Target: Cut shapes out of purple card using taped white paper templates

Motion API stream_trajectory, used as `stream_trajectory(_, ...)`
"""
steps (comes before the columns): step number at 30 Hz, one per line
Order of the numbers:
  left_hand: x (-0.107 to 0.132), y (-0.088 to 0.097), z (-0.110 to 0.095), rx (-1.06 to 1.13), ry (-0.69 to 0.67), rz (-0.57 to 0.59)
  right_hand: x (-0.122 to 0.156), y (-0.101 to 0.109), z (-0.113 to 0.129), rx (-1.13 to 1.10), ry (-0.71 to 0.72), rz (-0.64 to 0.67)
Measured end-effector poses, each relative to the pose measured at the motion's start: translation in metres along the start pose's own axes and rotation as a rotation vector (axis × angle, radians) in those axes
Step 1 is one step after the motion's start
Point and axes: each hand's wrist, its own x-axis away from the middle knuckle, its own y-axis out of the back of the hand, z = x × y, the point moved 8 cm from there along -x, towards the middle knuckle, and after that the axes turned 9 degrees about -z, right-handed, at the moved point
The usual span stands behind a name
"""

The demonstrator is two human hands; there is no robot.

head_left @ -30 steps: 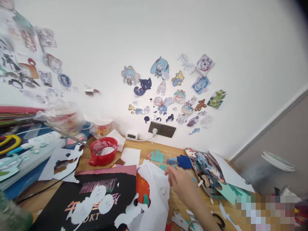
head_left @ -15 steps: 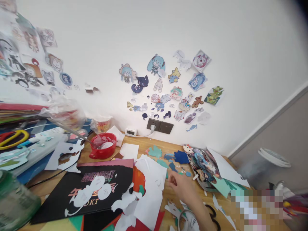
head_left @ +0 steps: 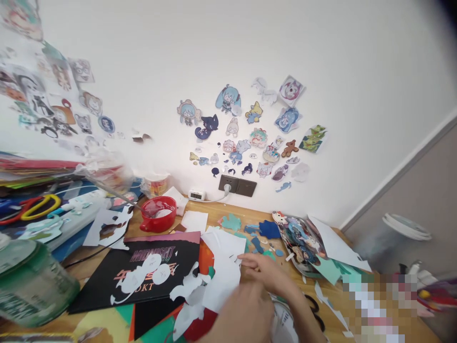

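My right hand lies low on the wooden desk, its fingertips resting on the edge of a cut white paper sheet. My left hand comes in blurred at the bottom edge, just in front of the right hand and over the same sheet; its fingers are too blurred to read. A black printed folder carrying white cutouts lies left of the sheet. Small blue and teal paper shapes sit just beyond the right hand.
A red bowl stands at the back left, a green-tinted jar at the near left. A printed character sheet and black-handled scissors lie to the right. The wall carries stickers, a socket and a small clock.
My right hand has slid left onto the white sheet's edge. My left hand has come into view at the bottom. The view has dipped and shifted slightly.
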Motion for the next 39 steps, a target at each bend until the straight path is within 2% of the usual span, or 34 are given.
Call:
stream_trajectory(2, -0.004, 0.025, 0.018, -0.195, 0.118, -0.162, 0.002, 0.003, 0.009, -0.024, 0.043, -0.008)
stream_trajectory(4, -0.001, 0.046, 0.026, -0.307, 0.165, -0.25, 0.003, 0.008, 0.015, -0.037, 0.078, -0.045)
stream_trajectory(9, 0.012, 0.083, 0.035, -0.391, 0.154, -0.287, 0.006, 0.023, 0.02, -0.056, 0.088, -0.136)
stream_trajectory(13, 0.02, 0.117, 0.047, -0.427, 0.213, -0.401, 0.015, 0.047, 0.027, 0.03, 0.09, -0.286)
stream_trajectory(16, 0.025, 0.132, 0.051, -0.415, 0.234, -0.449, 0.024, 0.064, 0.037, 0.093, 0.111, -0.39)
stream_trajectory(24, 0.032, 0.143, 0.048, -0.321, 0.235, -0.481, 0.055, 0.098, 0.063, 0.13, 0.277, -0.631)
stream_trajectory(31, 0.03, 0.14, 0.036, -0.255, 0.197, -0.475, 0.08, 0.114, 0.067, 0.021, 0.179, -0.733)
stream_trajectory(35, 0.031, 0.13, 0.028, -0.219, 0.158, -0.408, 0.087, 0.116, 0.075, 0.066, 0.227, -0.77)
stream_trajectory(39, 0.03, 0.119, 0.026, -0.206, 0.117, -0.357, 0.099, 0.12, 0.077, 0.056, 0.127, -0.862)
